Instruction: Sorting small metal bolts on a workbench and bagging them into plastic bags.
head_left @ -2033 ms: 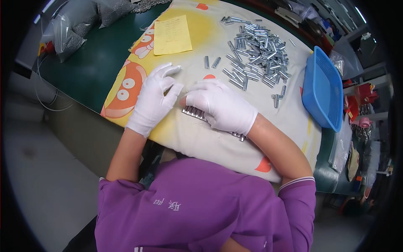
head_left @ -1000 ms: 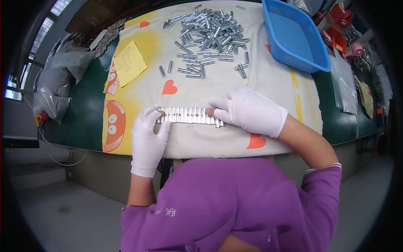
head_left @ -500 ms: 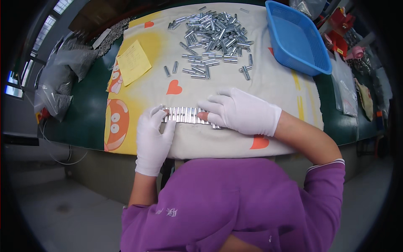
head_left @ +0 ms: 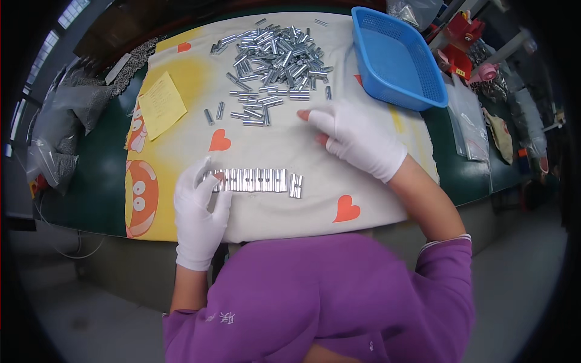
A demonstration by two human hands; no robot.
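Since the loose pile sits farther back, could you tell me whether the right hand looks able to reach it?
Probably yes: the right hand hovers open beside the pile of metal tubes, with only bare cloth between them.

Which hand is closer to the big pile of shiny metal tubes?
The right hand. Its fingers reach up just below the pile of metal tubes. The left hand is much farther down, touching the left end of the neat row of tubes.
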